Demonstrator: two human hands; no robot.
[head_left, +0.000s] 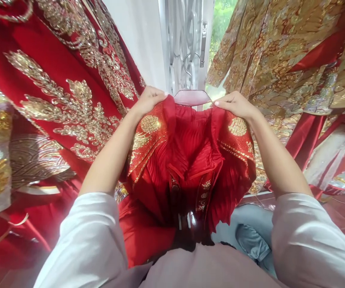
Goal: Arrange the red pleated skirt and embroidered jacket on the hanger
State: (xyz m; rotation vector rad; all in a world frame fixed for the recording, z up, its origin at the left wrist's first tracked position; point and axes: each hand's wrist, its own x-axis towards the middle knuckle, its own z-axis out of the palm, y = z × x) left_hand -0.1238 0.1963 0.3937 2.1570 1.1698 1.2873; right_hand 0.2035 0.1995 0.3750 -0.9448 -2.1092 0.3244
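Observation:
A red pleated garment [198,136] with gold-embroidered panels hangs in front of me, on a pinkish hanger [192,96] with a metal hook. My left hand [150,99] is closed on the left end of its upper edge, thumb on top. At the opposite end, my right hand [234,105] pinches the same edge, its thumb lying along the top near the hanger. Between the two hands the garment's opening gapes toward me. Fingers beneath the cloth are hidden on both sides. Lower down, the garment falls into dark folds close to my body.
At left hangs a red gown [52,80] with gold beading. Gold-patterned jackets [268,52] hang at right. Behind the hanger stands a pale metal door [204,44] with a latch, beside a bright window [222,24]. Pale blue shiny fabric [252,240] lies low at right.

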